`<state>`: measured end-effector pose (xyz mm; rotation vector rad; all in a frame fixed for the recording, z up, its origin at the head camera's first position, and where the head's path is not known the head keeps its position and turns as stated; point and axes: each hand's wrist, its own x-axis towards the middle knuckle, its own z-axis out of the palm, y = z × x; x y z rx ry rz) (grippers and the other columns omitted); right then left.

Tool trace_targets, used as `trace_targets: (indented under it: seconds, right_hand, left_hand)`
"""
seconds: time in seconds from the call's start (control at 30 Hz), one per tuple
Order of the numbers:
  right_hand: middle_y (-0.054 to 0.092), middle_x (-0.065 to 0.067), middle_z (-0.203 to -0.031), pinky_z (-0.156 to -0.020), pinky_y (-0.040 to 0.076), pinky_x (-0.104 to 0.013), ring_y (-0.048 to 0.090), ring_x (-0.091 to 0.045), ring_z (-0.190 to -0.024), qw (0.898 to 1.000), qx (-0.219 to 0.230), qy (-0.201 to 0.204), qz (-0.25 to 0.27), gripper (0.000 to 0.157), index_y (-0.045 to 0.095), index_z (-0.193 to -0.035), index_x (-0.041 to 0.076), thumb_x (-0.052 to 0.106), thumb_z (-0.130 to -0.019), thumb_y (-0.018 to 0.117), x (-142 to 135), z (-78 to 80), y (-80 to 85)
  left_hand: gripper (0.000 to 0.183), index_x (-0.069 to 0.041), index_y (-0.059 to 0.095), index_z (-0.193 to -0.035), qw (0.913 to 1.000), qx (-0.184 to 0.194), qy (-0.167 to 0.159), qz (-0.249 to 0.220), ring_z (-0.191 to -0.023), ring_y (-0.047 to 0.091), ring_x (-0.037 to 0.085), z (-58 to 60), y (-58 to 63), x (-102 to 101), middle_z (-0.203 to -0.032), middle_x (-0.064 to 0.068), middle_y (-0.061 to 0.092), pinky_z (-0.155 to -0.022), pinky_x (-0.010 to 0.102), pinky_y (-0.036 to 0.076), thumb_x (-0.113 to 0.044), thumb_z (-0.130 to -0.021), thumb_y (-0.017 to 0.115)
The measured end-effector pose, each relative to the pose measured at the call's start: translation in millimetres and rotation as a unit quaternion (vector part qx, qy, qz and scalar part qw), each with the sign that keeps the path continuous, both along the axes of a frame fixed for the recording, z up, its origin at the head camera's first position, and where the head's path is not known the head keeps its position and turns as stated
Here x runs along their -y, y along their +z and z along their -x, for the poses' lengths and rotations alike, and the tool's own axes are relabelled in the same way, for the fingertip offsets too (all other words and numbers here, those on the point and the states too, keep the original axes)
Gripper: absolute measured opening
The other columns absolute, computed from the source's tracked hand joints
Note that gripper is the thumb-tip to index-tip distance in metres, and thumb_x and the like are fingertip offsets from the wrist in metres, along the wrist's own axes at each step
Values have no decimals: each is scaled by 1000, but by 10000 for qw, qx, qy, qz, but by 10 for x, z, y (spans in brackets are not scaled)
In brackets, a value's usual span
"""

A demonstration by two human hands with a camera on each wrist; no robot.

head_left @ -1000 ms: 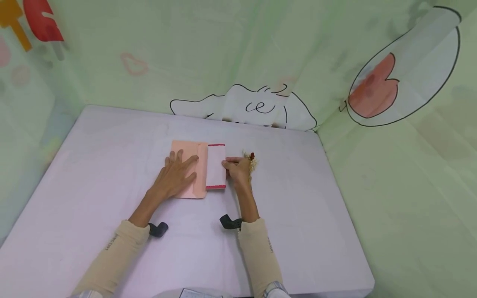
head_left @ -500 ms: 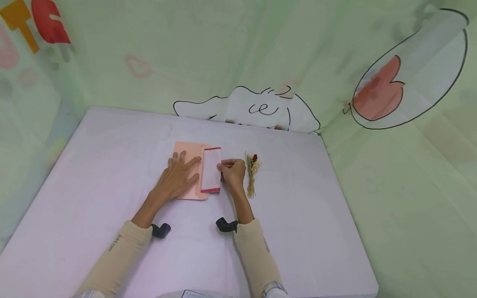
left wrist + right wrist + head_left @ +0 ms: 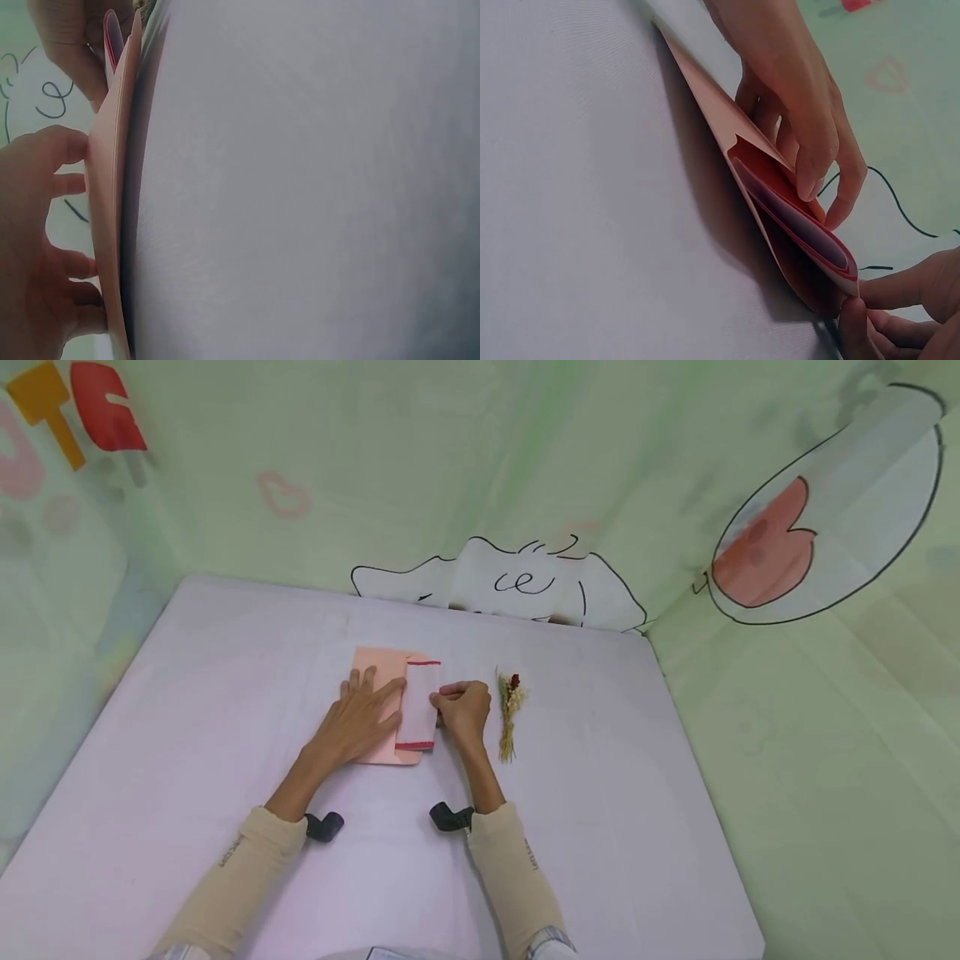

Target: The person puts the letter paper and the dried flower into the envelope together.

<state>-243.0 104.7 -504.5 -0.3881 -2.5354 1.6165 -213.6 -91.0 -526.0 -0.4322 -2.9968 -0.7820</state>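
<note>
At one edge, right-hand fingers pinch the card.

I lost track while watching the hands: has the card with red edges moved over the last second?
Yes: the card has moved leftward, deeper into the pink envelope, which has stayed put on the table.
</note>
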Motion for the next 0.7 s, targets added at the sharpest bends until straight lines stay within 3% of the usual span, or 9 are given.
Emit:
trace_targets:
  seconds: [0.1, 0.23, 0.7]
  right_hand:
    - [79, -19, -78, -46, 51, -21, 64, -14, -47, 10000, -13, 47, -39, 8, 80, -90, -2, 2, -89, 87, 20, 4, -15]
    - [79, -21, -80, -47, 53, -21, 67, -18, -49, 9999, -13, 119, 23, 9, 80, -92, -4, 1, -90, 87, 49, 4, -26]
    - [79, -23, -83, -51, 59, -26, 70, -19, -53, 9991, -224, 286, -217, 5, 81, -94, -6, -3, -91, 83, 171, -8, -6]
  left_hand:
    - [57, -24, 49, -163, 10000, 10, 13, 9, -159, 27, 63, -1, -8, 2, -172, 33, 30, -102, 76, 54, -40, -109, 58]
    - [57, -25, 49, -164, 10000, 55, -5, -10, -160, 26, 63, -1, -20, 8, -172, 32, 30, -103, 76, 54, -40, -109, 57]
    - [59, -25, 47, -166, 9997, 177, -68, -124, -163, 19, 62, 16, -43, 80, -175, 32, 26, -121, 78, 36, -40, -110, 55]
